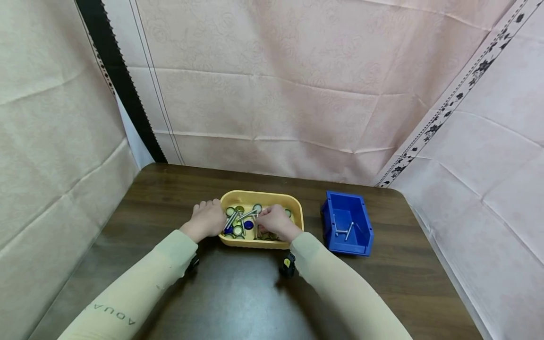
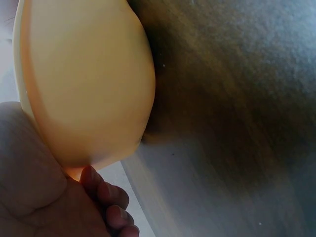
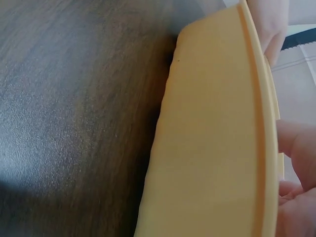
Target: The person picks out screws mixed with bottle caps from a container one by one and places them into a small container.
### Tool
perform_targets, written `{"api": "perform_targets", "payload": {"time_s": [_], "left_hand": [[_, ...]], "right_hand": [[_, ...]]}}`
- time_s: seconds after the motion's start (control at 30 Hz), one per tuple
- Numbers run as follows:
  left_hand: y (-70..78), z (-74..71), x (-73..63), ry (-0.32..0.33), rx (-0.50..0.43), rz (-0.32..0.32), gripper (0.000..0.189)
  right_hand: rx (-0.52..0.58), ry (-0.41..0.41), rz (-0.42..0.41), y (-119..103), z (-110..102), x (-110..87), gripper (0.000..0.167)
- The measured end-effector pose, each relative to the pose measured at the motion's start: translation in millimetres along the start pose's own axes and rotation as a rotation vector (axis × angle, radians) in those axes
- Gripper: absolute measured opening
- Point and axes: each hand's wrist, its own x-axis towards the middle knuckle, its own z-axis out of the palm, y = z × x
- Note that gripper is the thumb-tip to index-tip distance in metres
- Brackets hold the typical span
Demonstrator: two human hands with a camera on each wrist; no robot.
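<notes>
In the head view a yellow plastic tray (image 1: pixel 296 203) holds bolts (image 1: pixel 231 219) and several bottle caps (image 1: pixel 248 225), some blue and some pale gold. My left hand (image 1: pixel 207 218) grips the tray's left end, and its curled fingers (image 2: pixel 117 216) show at the wall in the left wrist view. Over the right half of the tray, my right hand (image 1: pixel 275 221) reaches in with thumb and fingertips together, pinching a silver bolt (image 1: pixel 257 230) that points downward. The near wall hides the right hand's fingertips in the right wrist view.
A blue plastic bin (image 1: pixel 347 246) stands right of the tray with a few bolts (image 1: pixel 349 231) inside. Both sit on a dark wooden table (image 1: pixel 238 293). Pale patterned cloth (image 1: pixel 272 104) hangs behind the table and along both sides.
</notes>
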Motion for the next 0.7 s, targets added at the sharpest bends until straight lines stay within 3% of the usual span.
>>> {"api": "perform_targets", "payload": {"time_s": [0.27, 0.7], "left_hand": [[0.8, 0.0, -0.8, 0.0, -0.001, 0.002, 0.023], [1.4, -0.7, -2.7, 0.0, 0.004, 0.001, 0.025]], "right_hand": [[0.17, -0.005, 0.01, 3, -8, 1.7, 0.019], [0.095, 0.044, -0.018, 3, -16, -1.0, 0.016]]}}
